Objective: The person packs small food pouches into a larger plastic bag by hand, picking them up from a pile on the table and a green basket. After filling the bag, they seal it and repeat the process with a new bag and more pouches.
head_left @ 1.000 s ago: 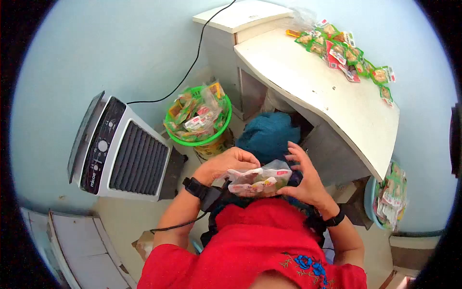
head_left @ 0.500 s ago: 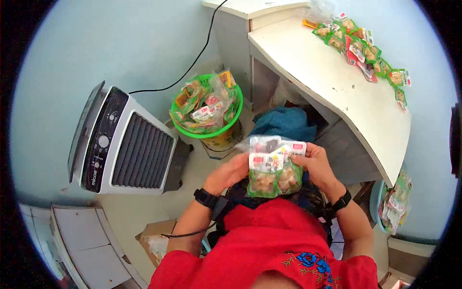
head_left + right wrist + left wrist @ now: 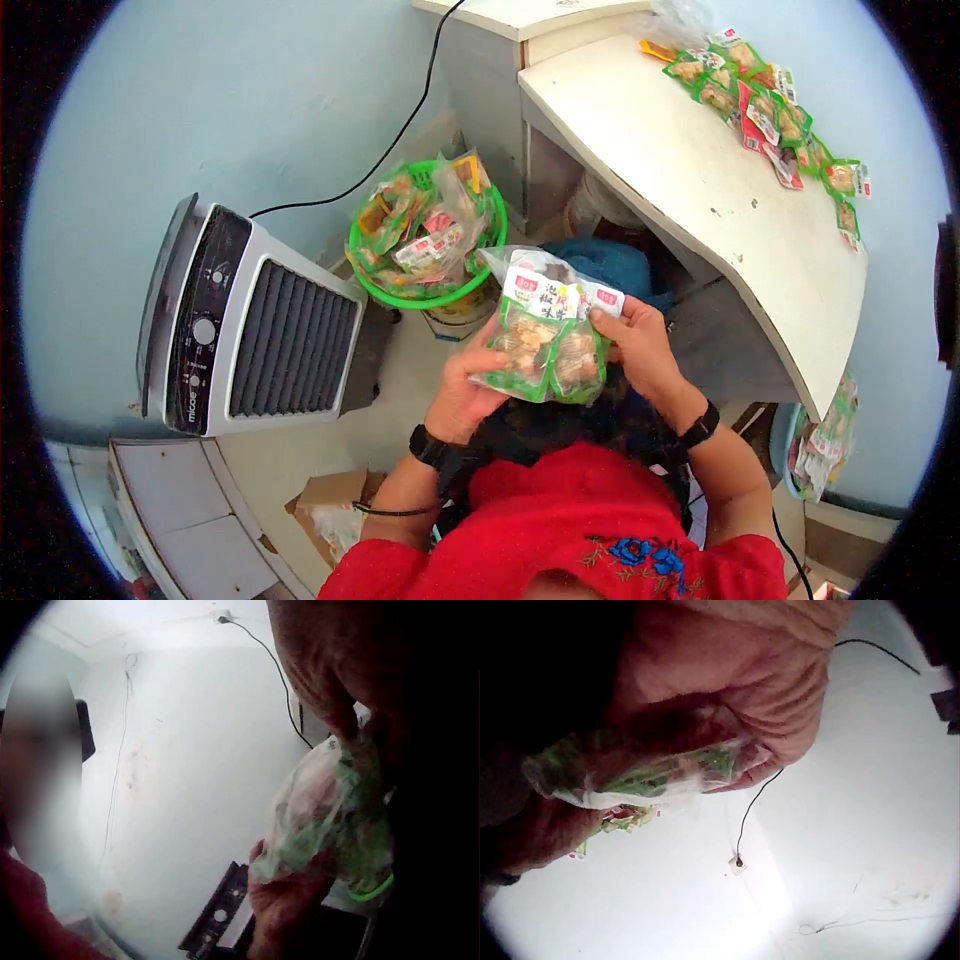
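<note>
A clear plastic bag of snack packets (image 3: pixel 548 335) is held up in front of the red shirt, its printed white tops and green lower parts facing the head camera. At its lower left edge the left hand (image 3: pixel 466 392) grips it, thumb lying over the front. The right hand (image 3: pixel 648 350) pinches the upper right corner between thumb and fingers. In the left wrist view, the bag (image 3: pixel 660 769) shows edge-on beneath the left hand (image 3: pixel 735 682). From the right wrist, the bag (image 3: pixel 330 810) hangs between both hands, its packets blurred.
A green basket (image 3: pixel 408 300) full of similar packets stands on a bucket, beside an air cooler (image 3: pixel 290 330). More packets (image 3: pixel 765 105) lie along the back of the white desk (image 3: pixel 690 190). A blue basin (image 3: pixel 785 450) with packets sits at right; a cardboard box (image 3: pixel 325 500) is at lower left.
The bag has turned from nearly edge-on to face the head camera and now tilts slightly. The left hand has moved from its top to its lower left edge; the right hand has taken its upper right corner.
</note>
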A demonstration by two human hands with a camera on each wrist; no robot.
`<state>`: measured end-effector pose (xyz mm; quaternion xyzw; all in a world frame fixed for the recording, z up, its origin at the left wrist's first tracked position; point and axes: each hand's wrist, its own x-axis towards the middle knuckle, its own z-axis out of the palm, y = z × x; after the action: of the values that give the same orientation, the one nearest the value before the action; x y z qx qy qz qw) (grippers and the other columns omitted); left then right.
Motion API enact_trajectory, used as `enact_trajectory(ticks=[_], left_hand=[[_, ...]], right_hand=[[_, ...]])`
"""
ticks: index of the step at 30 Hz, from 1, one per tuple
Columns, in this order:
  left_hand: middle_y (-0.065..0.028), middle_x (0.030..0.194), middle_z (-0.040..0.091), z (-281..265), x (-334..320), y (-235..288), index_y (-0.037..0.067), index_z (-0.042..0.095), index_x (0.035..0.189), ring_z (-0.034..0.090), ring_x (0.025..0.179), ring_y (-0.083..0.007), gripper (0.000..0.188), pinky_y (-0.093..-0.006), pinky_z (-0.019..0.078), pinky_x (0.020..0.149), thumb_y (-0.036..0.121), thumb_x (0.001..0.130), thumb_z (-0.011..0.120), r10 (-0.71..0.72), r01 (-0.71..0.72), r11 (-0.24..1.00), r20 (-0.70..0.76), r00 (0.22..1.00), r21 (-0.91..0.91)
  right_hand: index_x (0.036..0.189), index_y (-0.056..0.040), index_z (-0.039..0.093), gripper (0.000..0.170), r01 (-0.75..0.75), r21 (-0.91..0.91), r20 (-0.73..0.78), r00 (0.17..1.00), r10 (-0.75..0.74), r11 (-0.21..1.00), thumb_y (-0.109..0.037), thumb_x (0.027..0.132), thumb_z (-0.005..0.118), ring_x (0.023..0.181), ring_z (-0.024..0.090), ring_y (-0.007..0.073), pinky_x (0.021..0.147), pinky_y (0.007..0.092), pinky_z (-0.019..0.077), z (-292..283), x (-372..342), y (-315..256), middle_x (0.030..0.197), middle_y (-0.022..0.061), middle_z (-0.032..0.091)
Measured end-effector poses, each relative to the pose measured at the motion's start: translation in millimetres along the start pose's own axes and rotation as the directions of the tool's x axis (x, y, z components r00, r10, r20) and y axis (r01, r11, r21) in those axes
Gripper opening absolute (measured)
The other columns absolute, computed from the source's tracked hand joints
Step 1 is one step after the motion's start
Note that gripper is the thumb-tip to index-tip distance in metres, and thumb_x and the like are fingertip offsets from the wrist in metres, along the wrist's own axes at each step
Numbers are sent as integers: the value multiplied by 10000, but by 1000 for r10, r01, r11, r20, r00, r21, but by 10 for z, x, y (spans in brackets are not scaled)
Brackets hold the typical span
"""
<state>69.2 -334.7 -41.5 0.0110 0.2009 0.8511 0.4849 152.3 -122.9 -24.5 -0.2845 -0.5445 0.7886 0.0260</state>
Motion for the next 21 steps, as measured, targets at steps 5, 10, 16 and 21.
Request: enact_trajectory(ticks=[5,10,16,21], left_hand=[[-205,1360,511,-123,8,313,-33,441,1362,525,1222,-360,669,-466,414,1074,98,717,563,41,-71,987,-204,978,-142],[-196,1304,554,-311,155,941,-39,471,1327,553,1170,-373,623,-526,464,1002,113,731,568,317,-281,948,-345,883,150],[-193,1300,542,-486,535,1772,-35,484,1290,560,1147,-377,552,-583,498,915,152,775,553,318,-147,912,-432,844,383],[-198,1302,536,-908,1021,2320,-5,471,1311,531,1150,-385,577,-613,471,898,159,762,535,138,-3,952,-418,898,306]], right_hand=[[1264,44,534,388,267,-320,-91,946,-310,909,-108,924,643,761,655,133,613,270,540,25,-6,-58,909,99,689],[1276,-22,553,409,538,-550,37,780,-625,639,-55,882,662,698,640,133,625,285,529,-38,122,104,889,100,681],[1112,-25,628,309,593,-737,181,636,-750,324,0,806,668,788,665,324,687,371,541,-72,352,295,932,168,674],[1034,-21,650,238,641,-739,250,550,-797,210,7,799,664,826,676,329,719,381,556,-35,422,269,943,161,686]])
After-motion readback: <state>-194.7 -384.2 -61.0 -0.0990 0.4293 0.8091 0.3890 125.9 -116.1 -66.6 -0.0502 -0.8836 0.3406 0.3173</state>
